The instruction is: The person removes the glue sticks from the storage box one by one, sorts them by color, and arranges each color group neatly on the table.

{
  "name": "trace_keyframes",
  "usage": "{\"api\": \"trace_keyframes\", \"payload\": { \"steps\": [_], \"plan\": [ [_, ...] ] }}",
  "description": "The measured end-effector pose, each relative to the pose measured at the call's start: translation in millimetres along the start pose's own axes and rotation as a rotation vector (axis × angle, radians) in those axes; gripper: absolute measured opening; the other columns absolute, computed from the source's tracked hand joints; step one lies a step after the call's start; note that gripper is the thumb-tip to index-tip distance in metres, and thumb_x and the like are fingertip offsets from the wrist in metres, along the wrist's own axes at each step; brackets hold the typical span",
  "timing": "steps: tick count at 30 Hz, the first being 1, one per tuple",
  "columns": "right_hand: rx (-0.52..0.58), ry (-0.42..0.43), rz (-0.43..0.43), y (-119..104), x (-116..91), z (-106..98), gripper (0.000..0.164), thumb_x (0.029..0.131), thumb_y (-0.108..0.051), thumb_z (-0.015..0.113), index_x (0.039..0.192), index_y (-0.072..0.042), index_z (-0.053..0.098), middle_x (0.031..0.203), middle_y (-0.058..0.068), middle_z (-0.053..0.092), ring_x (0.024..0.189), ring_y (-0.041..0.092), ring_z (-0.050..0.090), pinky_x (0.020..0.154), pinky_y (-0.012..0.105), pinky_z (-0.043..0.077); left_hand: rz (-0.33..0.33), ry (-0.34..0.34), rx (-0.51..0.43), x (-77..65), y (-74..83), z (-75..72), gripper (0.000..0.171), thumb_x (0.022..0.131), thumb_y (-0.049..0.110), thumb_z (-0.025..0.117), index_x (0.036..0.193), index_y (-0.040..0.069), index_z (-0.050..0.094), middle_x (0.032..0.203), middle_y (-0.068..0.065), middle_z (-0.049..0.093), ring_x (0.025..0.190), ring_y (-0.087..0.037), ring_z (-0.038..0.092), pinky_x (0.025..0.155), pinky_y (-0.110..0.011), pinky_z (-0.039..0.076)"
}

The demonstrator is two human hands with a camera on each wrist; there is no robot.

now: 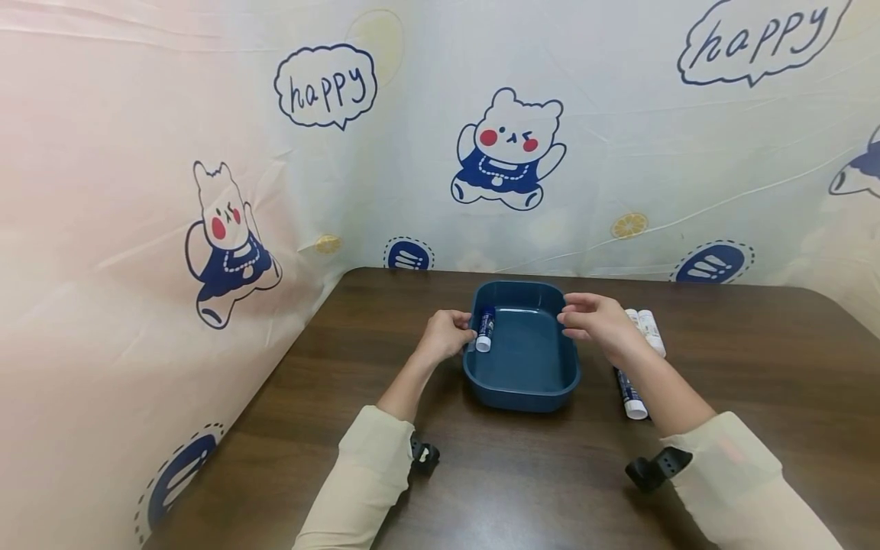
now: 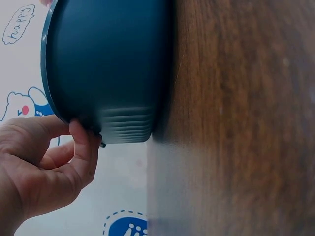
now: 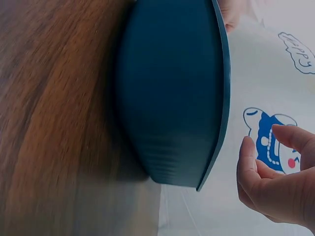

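Note:
A dark blue plastic storage bin stands on the table, with one blue glue stick with a white cap lying along its left inner side. My left hand grips the bin's left rim, its fingers bent at the edge in the left wrist view. Beside the right rim, my right hand is raised with loosely bent fingers and holds nothing; the right wrist view shows a gap between it and the bin. Right of the bin lie two white tubes and a blue glue stick, partly hidden by the right forearm.
The brown wooden table extends on all sides of the bin. Behind and to the left hangs a pale curtain with printed cartoon figures. A black strap device sits on the right wrist, and another on the left.

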State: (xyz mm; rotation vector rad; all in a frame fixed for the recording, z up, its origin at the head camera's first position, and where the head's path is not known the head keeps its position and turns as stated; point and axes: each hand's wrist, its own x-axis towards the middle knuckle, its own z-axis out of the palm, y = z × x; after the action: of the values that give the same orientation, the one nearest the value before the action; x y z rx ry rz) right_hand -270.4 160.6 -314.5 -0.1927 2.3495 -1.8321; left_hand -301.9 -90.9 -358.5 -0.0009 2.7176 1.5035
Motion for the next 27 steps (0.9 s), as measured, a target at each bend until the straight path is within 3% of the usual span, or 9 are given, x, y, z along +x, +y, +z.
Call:
{"api": "trace_keyframes", "payload": {
  "steps": [6,13,20,27],
  "plan": [
    [0.016,-0.005,-0.003,-0.9,10.0,13.2,0.057,0.089,-0.004,0.053,0.139,0.008,0.030,0.121,0.024,0.043,0.105,0.026,0.053,0.088,0.036,0.045,0.012,-0.001,-0.005,-0.8,0.2,-0.5,0.036,0.084,0.004,0.066,0.119,0.000,0.061,0.098,-0.011,0.061,0.072,-0.016,0.060,0.058,-0.029,0.053],
    [0.049,-0.034,0.013,-1.6,21.8,32.3,0.054,0.090,-0.005,0.055,0.138,0.008,0.032,0.119,0.023,0.045,0.111,0.033,0.051,0.088,0.035,0.046,0.001,-0.002,-0.011,-0.4,-0.3,-0.3,0.037,0.084,0.004,0.066,0.120,0.000,0.061,0.096,-0.011,0.061,0.070,-0.016,0.059,0.057,-0.027,0.052],
    [-0.009,-0.082,0.024,-2.5,31.7,50.3,0.053,0.091,-0.008,0.054,0.138,0.007,0.033,0.124,0.026,0.048,0.112,0.036,0.051,0.089,0.039,0.044,-0.004,0.003,-0.002,-1.0,-0.1,-1.1,0.037,0.084,0.005,0.066,0.120,0.001,0.061,0.095,-0.010,0.060,0.069,-0.016,0.058,0.057,-0.028,0.052],
    [0.016,-0.109,0.081,-3.3,47.0,66.8,0.055,0.092,-0.009,0.055,0.139,0.006,0.031,0.132,0.026,0.042,0.116,0.038,0.048,0.089,0.038,0.045,-0.004,0.002,-0.005,-0.8,0.8,-0.9,0.036,0.084,0.005,0.066,0.120,0.001,0.061,0.094,-0.011,0.061,0.066,-0.017,0.058,0.056,-0.027,0.052]
  ]
}}
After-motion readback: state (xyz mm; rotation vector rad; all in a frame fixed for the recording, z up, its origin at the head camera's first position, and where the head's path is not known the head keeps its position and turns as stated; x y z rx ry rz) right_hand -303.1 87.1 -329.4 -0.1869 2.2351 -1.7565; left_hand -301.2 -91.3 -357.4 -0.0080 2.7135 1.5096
